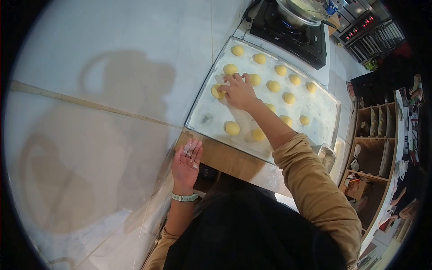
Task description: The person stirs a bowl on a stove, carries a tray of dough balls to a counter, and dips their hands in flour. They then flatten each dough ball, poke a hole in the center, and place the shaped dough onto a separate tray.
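Over a floury metal baking tray, my right hand reaches palm down with its fingers spread and bent. Its thumb tip overlaps a yellow dough ball near the tray's left side. Just past the fingertips sits another dough ball. Several more round dough balls, among them one near the front, lie in loose rows on the tray. My left hand is palm up beside the tray's front left corner, fingers stretched out, white flour on them and nothing held.
Behind the tray stands a black gas stove with a lit burner under a metal pot. A clear container is at the tray's front right corner. Wooden shelves line the right side, and a tiled wall rises on the left.
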### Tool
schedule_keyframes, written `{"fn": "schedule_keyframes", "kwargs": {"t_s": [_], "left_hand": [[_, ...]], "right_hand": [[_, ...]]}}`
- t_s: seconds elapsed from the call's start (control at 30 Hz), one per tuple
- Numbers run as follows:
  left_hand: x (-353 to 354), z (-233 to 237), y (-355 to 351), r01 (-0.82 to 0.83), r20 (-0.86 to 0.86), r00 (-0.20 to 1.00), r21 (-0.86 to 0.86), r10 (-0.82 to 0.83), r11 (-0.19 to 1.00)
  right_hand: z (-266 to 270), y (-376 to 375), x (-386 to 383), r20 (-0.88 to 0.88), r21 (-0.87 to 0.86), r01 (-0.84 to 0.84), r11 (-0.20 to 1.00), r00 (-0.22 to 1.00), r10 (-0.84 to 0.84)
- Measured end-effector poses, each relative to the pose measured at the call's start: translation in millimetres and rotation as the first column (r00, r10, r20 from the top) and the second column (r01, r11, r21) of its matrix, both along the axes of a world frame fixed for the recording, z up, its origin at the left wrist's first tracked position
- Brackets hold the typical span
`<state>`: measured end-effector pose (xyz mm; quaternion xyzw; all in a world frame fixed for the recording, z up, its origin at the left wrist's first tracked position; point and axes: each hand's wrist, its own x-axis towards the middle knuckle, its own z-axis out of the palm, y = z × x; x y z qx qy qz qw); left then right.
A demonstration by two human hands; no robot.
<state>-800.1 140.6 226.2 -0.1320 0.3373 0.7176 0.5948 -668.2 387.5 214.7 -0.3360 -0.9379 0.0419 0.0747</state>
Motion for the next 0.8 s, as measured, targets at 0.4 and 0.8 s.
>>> {"fn": "schedule_keyframes", "kwargs": {"t_s": [0.4,0.8], "left_hand": [[18,15,15,0.121,-0.056,0.991,0.057,-0.118,0.991],[102,45,63,0.357,-0.323,0.883,-0.014,-0.342,0.934]], "right_hand": [[-9,-23,-14,0.026,0.117,-0.049,0.992,0.999,0.046],[66,-148,79,-0.443,-0.044,0.192,0.980,0.876,-0.191]]}}
